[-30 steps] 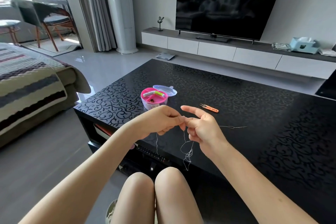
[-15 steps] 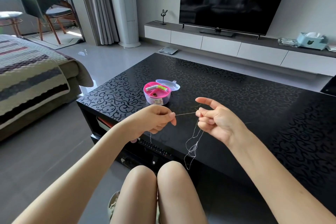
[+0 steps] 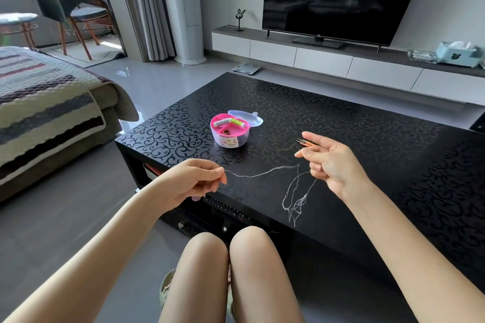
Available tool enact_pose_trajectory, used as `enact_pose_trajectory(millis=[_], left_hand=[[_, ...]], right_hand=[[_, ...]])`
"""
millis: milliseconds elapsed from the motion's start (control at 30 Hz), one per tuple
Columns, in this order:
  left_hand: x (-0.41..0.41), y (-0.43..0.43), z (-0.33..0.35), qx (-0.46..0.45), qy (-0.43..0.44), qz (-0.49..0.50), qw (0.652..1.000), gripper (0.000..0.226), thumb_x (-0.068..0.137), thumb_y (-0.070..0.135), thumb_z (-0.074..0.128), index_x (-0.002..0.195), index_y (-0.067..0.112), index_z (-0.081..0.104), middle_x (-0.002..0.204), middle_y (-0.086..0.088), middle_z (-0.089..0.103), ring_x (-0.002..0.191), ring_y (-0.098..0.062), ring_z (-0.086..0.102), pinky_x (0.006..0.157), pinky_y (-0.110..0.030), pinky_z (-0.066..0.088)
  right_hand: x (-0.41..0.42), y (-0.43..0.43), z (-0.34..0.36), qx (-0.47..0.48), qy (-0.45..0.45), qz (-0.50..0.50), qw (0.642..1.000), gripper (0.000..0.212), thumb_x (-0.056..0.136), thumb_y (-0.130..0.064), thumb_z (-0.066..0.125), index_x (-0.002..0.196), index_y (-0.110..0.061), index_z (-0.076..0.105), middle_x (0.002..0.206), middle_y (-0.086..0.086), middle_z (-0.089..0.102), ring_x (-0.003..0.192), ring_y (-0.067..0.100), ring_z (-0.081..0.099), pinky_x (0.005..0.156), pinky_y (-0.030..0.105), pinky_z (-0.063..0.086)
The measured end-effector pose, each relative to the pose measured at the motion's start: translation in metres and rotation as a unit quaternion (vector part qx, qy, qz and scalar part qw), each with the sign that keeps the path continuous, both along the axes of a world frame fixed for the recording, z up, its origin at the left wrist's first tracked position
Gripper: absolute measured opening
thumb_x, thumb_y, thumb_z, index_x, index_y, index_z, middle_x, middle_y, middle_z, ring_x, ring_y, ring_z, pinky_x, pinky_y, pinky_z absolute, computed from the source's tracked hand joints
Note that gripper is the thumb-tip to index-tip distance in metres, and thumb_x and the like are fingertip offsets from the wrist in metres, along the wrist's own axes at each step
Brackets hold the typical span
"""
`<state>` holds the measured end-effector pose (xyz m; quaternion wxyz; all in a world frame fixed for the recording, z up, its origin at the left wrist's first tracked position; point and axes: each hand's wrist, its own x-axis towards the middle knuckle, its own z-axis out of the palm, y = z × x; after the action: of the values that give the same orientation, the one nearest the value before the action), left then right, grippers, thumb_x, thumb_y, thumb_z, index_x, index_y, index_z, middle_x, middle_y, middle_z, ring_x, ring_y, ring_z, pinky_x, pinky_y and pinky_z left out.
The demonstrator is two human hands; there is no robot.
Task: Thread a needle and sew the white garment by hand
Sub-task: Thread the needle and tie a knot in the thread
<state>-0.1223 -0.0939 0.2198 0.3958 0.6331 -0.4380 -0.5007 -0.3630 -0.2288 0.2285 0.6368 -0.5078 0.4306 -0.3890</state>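
My left hand (image 3: 194, 181) pinches one end of a thin white thread (image 3: 262, 173) between thumb and forefinger, just above the near edge of the black table (image 3: 367, 152). The thread runs rightwards to my right hand (image 3: 332, 165), which holds it in its curled lower fingers with the index finger stretched out. Loose loops of the thread (image 3: 294, 200) hang below my right hand. A fine thin line (image 3: 286, 148) lies on the table near my right fingertips; I cannot tell whether it is the needle. No white garment is in view.
A round pink sewing kit (image 3: 229, 130) with small spools stands on the table, its clear lid (image 3: 246, 117) beside it. Small orange snips (image 3: 305, 142) lie behind my right index finger. My knees (image 3: 231, 257) are below the table edge. A sofa with a striped cover (image 3: 44, 113) is on the left.
My hands have moved apart, the left one to the left and the right one to the right. The thread is now drawn out between them instead of bunched at my fingertips.
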Motion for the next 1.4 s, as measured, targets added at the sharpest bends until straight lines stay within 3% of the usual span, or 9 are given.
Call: enact_pose_trajectory(millis=[167,233,367,533,667,867,933,1233,1400], left_hand=[[-0.001,-0.001,0.011,-0.015,0.046,0.041,0.998,0.029,0.095,0.011,0.051,0.07,0.005,0.066,0.056,-0.004,0.054,0.049,-0.01,0.037,0.04,-0.015,0.026],[-0.006,-0.002,0.016,-0.018,0.065,0.066,0.996,0.027,0.094,0.009,0.051,0.071,0.003,0.064,0.054,-0.005,0.055,0.045,-0.009,0.038,0.039,-0.014,0.025],[-0.021,-0.008,0.023,0.021,0.064,0.057,0.996,0.025,0.092,0.013,0.055,0.072,0.006,0.068,0.058,-0.005,0.06,0.05,-0.011,0.039,0.045,-0.019,0.026],[-0.048,-0.012,0.031,0.047,0.114,0.016,0.992,0.027,0.092,0.014,0.053,0.07,0.007,0.067,0.056,-0.003,0.062,0.047,-0.008,0.044,0.041,-0.014,0.033],[-0.053,-0.012,0.028,0.034,0.098,-0.004,0.995,0.035,0.091,0.016,0.054,0.06,0.014,0.071,0.054,0.002,0.054,0.051,-0.009,0.042,0.051,-0.018,0.031],[-0.058,-0.008,0.027,-0.015,0.055,-0.022,0.998,0.034,0.091,0.016,0.056,0.062,0.014,0.074,0.068,-0.007,0.055,0.06,-0.011,0.044,0.061,-0.02,0.036],[-0.059,-0.007,0.029,-0.016,0.057,-0.024,0.998,0.033,0.091,0.017,0.056,0.064,0.012,0.074,0.061,-0.004,0.054,0.058,-0.012,0.042,0.061,-0.021,0.035],[-0.07,-0.008,0.029,-0.008,0.073,0.016,0.997,0.033,0.091,0.02,0.059,0.061,0.012,0.071,0.05,0.003,0.049,0.049,-0.008,0.037,0.055,-0.02,0.031],[-0.08,-0.008,0.028,-0.036,0.063,0.048,0.996,0.033,0.094,0.022,0.057,0.064,0.01,0.063,0.049,0.005,0.042,0.047,-0.007,0.032,0.054,-0.02,0.027]], right_hand=[[-0.008,0.001,-0.01,-0.233,0.196,-0.042,0.952,0.041,0.084,-0.003,0.068,0.123,-0.015,0.063,0.073,-0.01,0.071,0.037,0.003,0.04,0.047,0.015,0.041],[-0.01,0.009,-0.004,-0.237,0.192,-0.025,0.952,0.042,0.083,-0.005,0.07,0.122,-0.016,0.064,0.075,-0.008,0.073,0.038,0.004,0.04,0.048,0.015,0.042],[-0.006,0.039,0.024,-0.189,0.087,0.102,0.973,0.041,0.083,-0.002,0.069,0.119,-0.018,0.063,0.083,0.003,0.075,0.039,0.007,0.035,0.045,0.012,0.036],[0.002,0.068,0.045,-0.258,0.091,0.176,0.945,0.043,0.084,-0.001,0.067,0.114,-0.032,0.061,0.082,0.0,0.075,0.039,0.008,0.039,0.045,0.016,0.039],[0.003,0.072,0.046,-0.305,0.147,0.177,0.924,0.048,0.084,-0.001,0.068,0.113,-0.038,0.057,0.077,0.001,0.073,0.04,0.008,0.043,0.048,0.019,0.043],[0.009,0.072,0.044,-0.303,0.185,0.169,0.919,0.053,0.083,-0.003,0.069,0.125,-0.029,0.052,0.074,-0.002,0.073,0.039,0.004,0.045,0.049,0.018,0.043],[0.01,0.074,0.043,-0.316,0.191,0.164,0.915,0.053,0.083,-0.004,0.069,0.128,-0.025,0.052,0.073,-0.003,0.073,0.041,0.002,0.048,0.051,0.013,0.041],[0.012,0.078,0.034,-0.455,0.234,0.136,0.848,0.059,0.084,-0.006,0.069,0.138,-0.012,0.047,0.079,-0.008,0.074,0.09,-0.001,0.06,0.084,0.002,0.037],[0.016,0.078,0.027,-0.524,0.246,0.112,0.808,0.057,0.083,-0.006,0.07,0.136,-0.005,0.049,0.079,-0.003,0.074,0.092,0.005,0.059,0.088,0.017,0.041]])
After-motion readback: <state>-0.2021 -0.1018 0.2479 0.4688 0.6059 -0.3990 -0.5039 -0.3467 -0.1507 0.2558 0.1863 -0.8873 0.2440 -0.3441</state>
